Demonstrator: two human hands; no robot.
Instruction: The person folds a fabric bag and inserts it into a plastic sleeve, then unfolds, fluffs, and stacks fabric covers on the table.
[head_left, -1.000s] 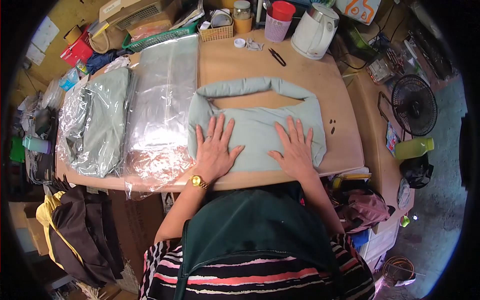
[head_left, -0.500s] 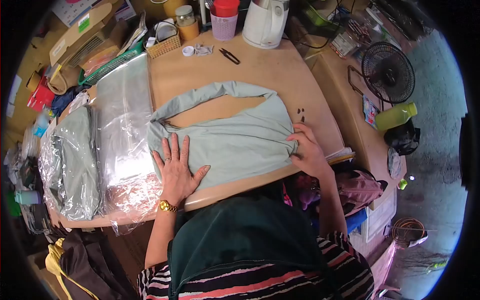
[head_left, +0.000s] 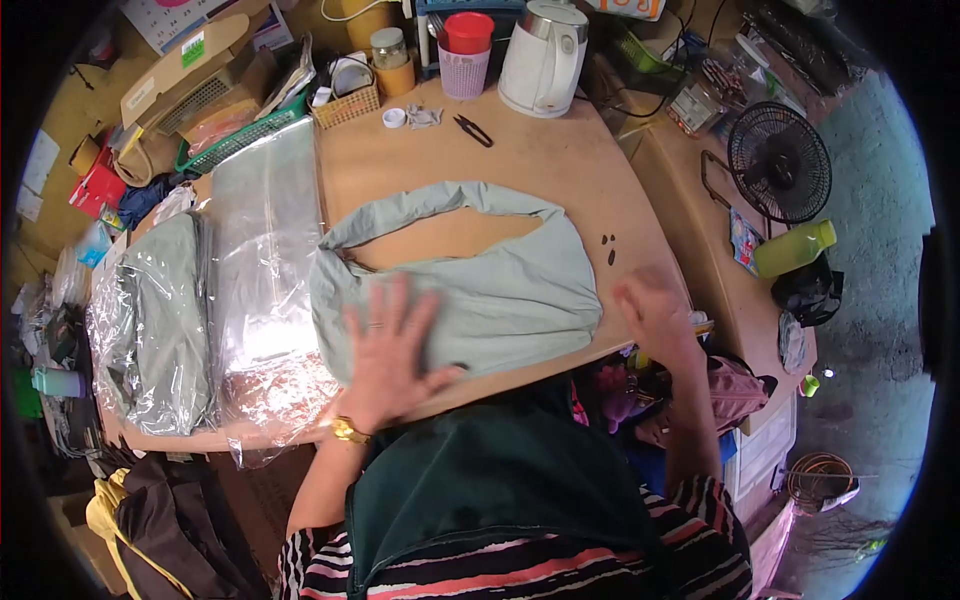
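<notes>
A pale green cloth bag [head_left: 490, 285] lies flat on the table, its wide strap looped on the far side around an opening. Spread fingers of my left hand [head_left: 390, 355], slightly blurred, are over the bag's left part; a gold watch is on that wrist. My right hand [head_left: 655, 310] is apart from the bag, just off its right edge. Motion smears its fingers; they look curled, and I see nothing in them. Left of the bag are clear plastic sleeves [head_left: 265, 230]. Beyond them, another green cloth piece [head_left: 165, 320] sits inside clear plastic.
Black thread snips [head_left: 473, 131] lie toward the table's back, near a white kettle [head_left: 542, 60] and a pink basket [head_left: 463, 72] with a red cup. A green tray [head_left: 240, 135] stands back left. On the right are a black fan [head_left: 780, 160] and a green bottle [head_left: 795, 250].
My right hand has let go of the bag's right edge and moved right. My left hand has shifted right across the cloth. The whole view has moved slightly.
</notes>
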